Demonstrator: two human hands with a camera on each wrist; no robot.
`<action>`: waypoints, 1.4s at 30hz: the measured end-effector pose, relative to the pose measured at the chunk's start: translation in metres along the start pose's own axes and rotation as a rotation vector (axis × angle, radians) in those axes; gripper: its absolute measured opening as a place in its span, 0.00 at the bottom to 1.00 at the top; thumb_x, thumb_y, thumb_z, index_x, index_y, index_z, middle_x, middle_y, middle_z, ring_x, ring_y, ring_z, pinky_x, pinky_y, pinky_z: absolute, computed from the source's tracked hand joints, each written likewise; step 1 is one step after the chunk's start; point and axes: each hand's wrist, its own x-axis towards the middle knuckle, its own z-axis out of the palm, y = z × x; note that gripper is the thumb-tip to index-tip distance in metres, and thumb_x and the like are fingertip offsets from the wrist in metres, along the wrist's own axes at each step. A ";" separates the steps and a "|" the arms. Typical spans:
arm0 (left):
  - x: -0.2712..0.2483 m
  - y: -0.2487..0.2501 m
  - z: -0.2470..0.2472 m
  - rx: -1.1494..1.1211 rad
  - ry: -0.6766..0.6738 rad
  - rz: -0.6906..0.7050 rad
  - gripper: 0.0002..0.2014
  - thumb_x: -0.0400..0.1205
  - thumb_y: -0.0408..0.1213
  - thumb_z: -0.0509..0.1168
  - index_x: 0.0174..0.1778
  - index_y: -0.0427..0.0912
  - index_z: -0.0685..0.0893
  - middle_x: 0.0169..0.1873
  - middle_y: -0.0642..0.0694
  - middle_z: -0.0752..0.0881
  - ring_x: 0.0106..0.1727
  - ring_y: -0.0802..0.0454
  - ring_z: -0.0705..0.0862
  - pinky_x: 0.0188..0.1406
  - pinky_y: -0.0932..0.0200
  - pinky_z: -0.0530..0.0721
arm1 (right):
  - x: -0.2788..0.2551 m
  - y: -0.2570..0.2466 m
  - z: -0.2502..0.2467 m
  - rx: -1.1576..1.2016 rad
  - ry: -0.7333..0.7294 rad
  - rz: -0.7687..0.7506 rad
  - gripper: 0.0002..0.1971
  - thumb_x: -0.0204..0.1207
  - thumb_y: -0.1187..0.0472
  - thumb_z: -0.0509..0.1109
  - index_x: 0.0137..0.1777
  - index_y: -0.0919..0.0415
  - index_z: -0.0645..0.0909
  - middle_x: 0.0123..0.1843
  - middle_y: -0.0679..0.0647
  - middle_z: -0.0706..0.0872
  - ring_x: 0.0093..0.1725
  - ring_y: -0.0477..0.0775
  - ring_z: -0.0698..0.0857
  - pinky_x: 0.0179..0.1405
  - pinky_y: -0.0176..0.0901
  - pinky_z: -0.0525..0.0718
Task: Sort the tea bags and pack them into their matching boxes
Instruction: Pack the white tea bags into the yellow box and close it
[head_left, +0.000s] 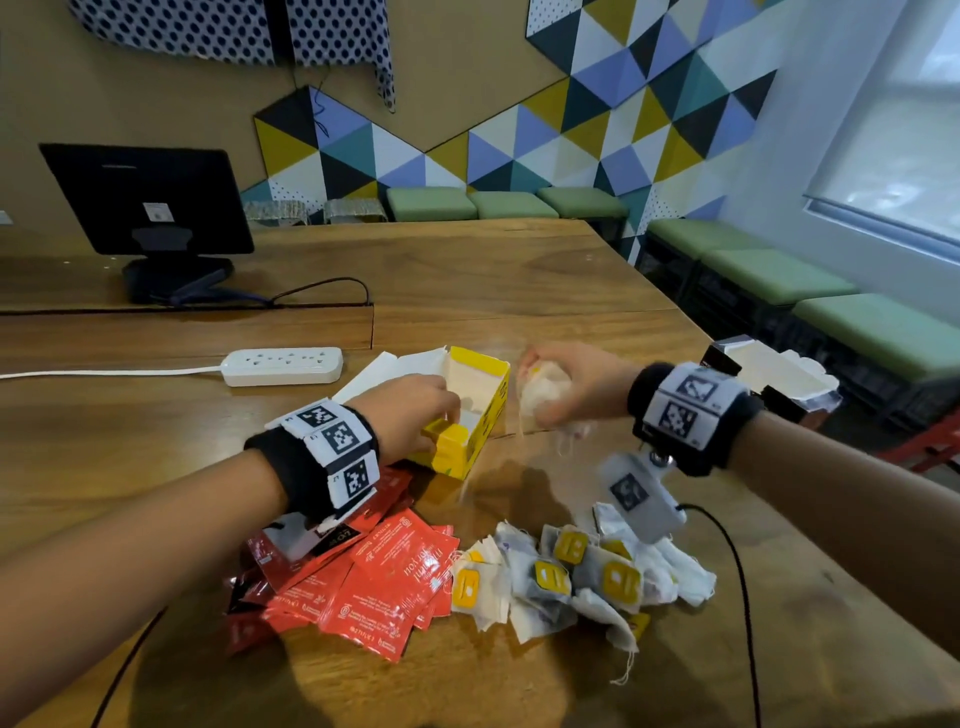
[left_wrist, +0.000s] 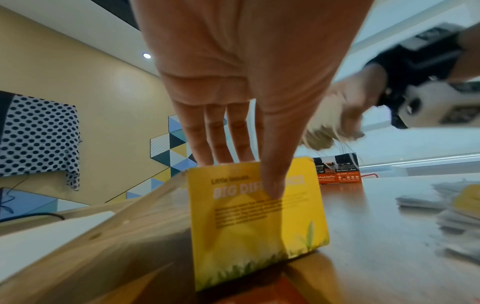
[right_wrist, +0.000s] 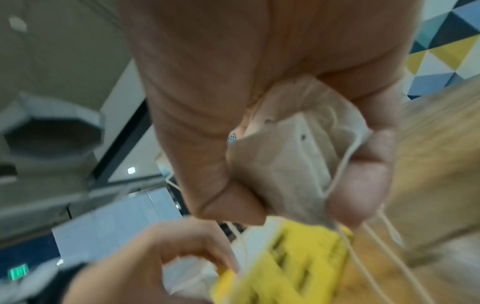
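An open yellow tea box (head_left: 480, 410) (left_wrist: 255, 222) (right_wrist: 293, 267) lies on the wooden table (head_left: 467, 291). My left hand (head_left: 415, 415) (left_wrist: 249, 164) pinches its near end wall, thumb outside and fingers inside. My right hand (head_left: 561, 387) (right_wrist: 298, 164) hovers just right of the box, gripping a bunch of white paper tea bags (head_left: 543, 392) (right_wrist: 293, 156) with strings dangling. Nearer me lie a pile of red foil sachets (head_left: 358, 577) and a pile of white tea bags with yellow tags (head_left: 582, 577). A dark box (head_left: 774, 379) (left_wrist: 337, 170) stands open at the right edge.
A white power strip (head_left: 283, 366) with its cord lies left of the yellow box. A black monitor (head_left: 150, 202) stands at the back left. Green benches (head_left: 831, 291) line the wall beyond the table's right edge. A black cable (head_left: 737, 571) runs from my right wrist.
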 end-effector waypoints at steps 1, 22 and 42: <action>-0.001 0.001 0.001 -0.009 0.017 0.001 0.18 0.75 0.36 0.70 0.61 0.45 0.78 0.59 0.45 0.78 0.63 0.47 0.76 0.56 0.57 0.73 | 0.004 -0.010 -0.006 0.061 0.041 -0.030 0.18 0.66 0.64 0.75 0.53 0.50 0.75 0.49 0.58 0.86 0.43 0.59 0.85 0.42 0.57 0.87; -0.038 -0.009 0.011 -0.099 0.301 0.082 0.10 0.78 0.30 0.64 0.53 0.44 0.85 0.53 0.48 0.85 0.58 0.49 0.80 0.53 0.59 0.76 | 0.085 -0.057 0.064 -0.296 -0.024 0.035 0.34 0.60 0.53 0.78 0.65 0.56 0.67 0.51 0.56 0.83 0.47 0.59 0.83 0.45 0.50 0.86; -0.037 -0.020 0.020 -0.111 0.383 0.224 0.12 0.59 0.24 0.75 0.30 0.46 0.86 0.32 0.50 0.88 0.32 0.46 0.87 0.28 0.61 0.83 | 0.079 -0.040 0.045 -0.388 -0.164 0.110 0.41 0.56 0.41 0.79 0.69 0.52 0.68 0.59 0.48 0.80 0.55 0.52 0.81 0.57 0.46 0.81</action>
